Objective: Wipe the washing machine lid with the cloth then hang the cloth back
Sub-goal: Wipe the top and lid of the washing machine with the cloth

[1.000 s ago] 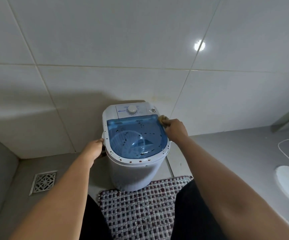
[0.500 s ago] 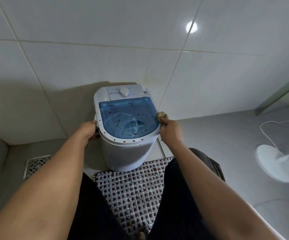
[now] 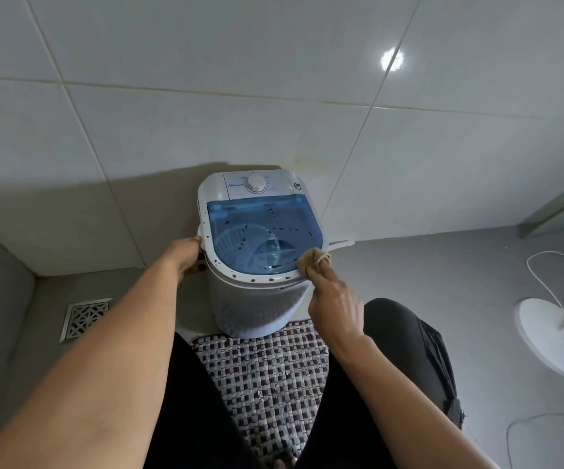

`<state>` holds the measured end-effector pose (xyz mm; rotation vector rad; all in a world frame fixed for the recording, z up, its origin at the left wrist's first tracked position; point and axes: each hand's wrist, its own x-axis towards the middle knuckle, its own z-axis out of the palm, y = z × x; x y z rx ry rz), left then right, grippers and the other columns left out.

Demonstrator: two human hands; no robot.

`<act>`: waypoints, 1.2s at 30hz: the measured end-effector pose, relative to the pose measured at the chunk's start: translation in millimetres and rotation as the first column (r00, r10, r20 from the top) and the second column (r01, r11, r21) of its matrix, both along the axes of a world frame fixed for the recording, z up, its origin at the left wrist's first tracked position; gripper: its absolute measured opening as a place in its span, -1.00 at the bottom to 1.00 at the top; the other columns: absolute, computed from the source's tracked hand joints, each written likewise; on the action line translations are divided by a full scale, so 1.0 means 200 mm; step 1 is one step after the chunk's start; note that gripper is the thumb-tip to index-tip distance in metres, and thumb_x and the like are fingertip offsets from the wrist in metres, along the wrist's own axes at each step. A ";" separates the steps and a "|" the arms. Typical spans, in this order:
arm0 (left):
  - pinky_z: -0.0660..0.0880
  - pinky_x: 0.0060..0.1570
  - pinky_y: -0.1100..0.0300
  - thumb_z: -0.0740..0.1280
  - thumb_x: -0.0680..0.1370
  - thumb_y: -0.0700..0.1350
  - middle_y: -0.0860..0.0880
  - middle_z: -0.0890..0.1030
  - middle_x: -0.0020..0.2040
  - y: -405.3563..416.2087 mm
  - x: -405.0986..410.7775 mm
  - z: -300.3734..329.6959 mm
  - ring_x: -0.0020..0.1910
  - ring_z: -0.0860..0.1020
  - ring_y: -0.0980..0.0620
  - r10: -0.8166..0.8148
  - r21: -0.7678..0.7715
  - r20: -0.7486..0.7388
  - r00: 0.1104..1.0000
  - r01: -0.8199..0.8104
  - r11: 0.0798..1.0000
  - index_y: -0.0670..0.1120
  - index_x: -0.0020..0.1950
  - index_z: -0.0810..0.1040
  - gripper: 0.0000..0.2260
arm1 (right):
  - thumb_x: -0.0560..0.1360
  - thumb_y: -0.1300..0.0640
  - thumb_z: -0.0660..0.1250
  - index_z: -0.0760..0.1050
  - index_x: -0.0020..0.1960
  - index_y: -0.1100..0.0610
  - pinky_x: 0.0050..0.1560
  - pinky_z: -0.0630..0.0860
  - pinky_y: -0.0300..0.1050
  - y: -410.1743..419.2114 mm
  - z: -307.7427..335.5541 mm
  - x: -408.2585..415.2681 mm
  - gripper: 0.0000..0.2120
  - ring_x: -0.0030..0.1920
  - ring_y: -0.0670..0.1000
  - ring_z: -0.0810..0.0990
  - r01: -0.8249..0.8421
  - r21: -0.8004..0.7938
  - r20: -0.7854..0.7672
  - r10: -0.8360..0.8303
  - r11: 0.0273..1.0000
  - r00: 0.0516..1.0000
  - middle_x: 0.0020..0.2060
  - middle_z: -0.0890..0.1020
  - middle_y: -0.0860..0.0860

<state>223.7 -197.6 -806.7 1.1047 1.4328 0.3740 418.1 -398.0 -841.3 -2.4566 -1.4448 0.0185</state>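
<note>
Right now I am partway through the wiping, by my reading. My right hand (image 3: pixel 334 304) is closed around the bunched tan cloth (image 3: pixel 313 261) and presses it on the washer's (image 3: pixel 256 299) rim at about 4 o'clock of the lid (image 3: pixel 260 231), right where the blue lid meets the white edge. My left hand (image 3: pixel 184 253) grips the washer's side at about 9 o'clock, fingers curled around what looks like a handle, bracing the tub.

Dark specks dot the blue lid across its middle and toward 12 o'clock, and brownish spots run along the white rim from 9 o'clock round through 6 o'clock. I cannot tell whether the lid's specks sit on top or inside the drum. Either way I judge most of the wiping is left: the lid's centre, its far edge by the dial (image 3: pixel 255 183), and the near rim. Hanging the cloth back comes after, and no hook or rail shows in view, so I cannot say where it goes.

The mat (image 3: pixel 267 374) lies at 6 o'clock, the drain (image 3: pixel 86 318) at 8 o'clock, the fan base (image 3: pixel 554 336) at 3 o'clock.
</note>
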 end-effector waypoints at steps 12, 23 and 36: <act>0.44 -0.29 0.14 0.15 0.70 0.00 -0.14 0.50 0.37 0.00 0.02 -0.01 0.16 0.54 -0.19 -0.021 0.070 -0.134 0.991 0.031 0.997 -0.21 0.41 0.48 -0.61 | 0.52 0.32 0.32 0.33 0.55 0.03 -0.03 0.66 0.14 0.10 -0.03 -0.35 -0.38 0.60 0.05 0.07 -0.535 -0.110 0.017 0.540 0.838 0.842 0.61 0.13 -0.02; 0.38 -0.21 0.18 0.10 0.73 -0.03 -0.16 0.43 0.46 0.03 0.04 -0.04 0.36 0.46 -0.17 -0.040 0.099 -0.153 0.987 0.056 0.994 -0.19 0.49 0.40 -0.61 | 0.41 0.40 0.40 0.38 0.51 0.03 -0.25 0.67 -0.05 0.02 -0.06 0.03 -0.28 0.59 0.04 0.13 -0.686 -0.180 0.170 0.709 0.705 0.685 0.60 0.20 -0.01; 0.25 -0.43 0.18 0.19 0.68 0.03 -0.13 0.61 0.10 0.04 -0.02 -0.04 -0.14 0.57 -0.05 -0.017 0.014 -0.032 0.999 0.017 1.000 -0.23 0.23 0.58 -0.64 | 0.43 0.29 0.36 0.56 0.35 0.08 -0.36 0.66 0.05 0.37 0.01 -0.34 -0.52 0.47 0.15 0.41 -0.697 -0.095 0.193 0.700 0.711 0.687 0.45 0.48 0.08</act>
